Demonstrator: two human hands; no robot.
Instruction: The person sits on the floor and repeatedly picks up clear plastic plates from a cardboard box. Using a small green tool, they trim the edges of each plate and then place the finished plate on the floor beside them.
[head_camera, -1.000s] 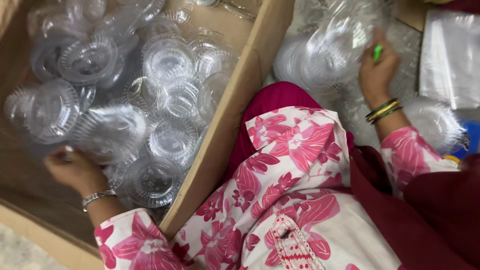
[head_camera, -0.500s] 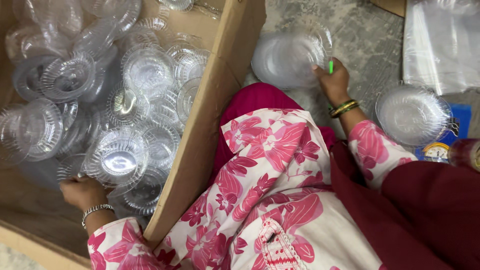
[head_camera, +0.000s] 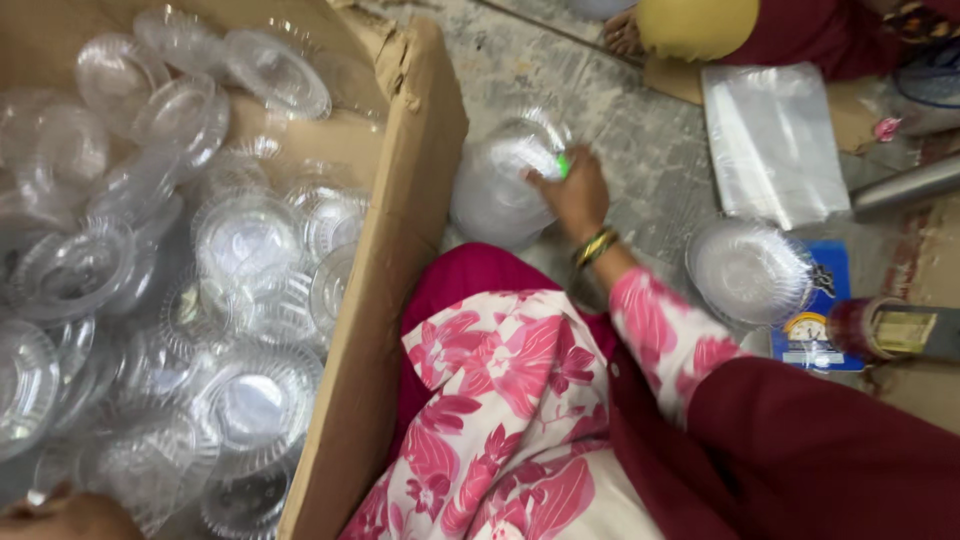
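Right hand (head_camera: 575, 195) rests on a stack of clear plastic lids (head_camera: 500, 185) on the stone floor (head_camera: 640, 130), just beside the outer wall of the cardboard box (head_camera: 390, 300) — fingers curled over the stack's right edge, gripping it, with something small and green (head_camera: 562, 165) pinched at the fingertips; what it is cannot be told. Left hand (head_camera: 70, 512) shows only as a sliver at the bottom-left corner, down inside the box among the loose lids (head_camera: 240, 250); whether its fingers are open or closed cannot be told. The box looks far from emptied — clear round lids lie heaped and overlapping across nearly all of its visible inside. Outside it, only two gathered lots show: the stack under the right hand and a second stack of lids (head_camera: 750, 270) well apart to the right, resting partly on a blue packet (head_camera: 815, 340). So the sorting out of the box seems at an early or middle point, most lids still to be lifted. A flat pile of clear plastic bags (head_camera: 770, 140) lies further back, apparently unused. Another person's foot (head_camera: 625, 35) is at the top edge.
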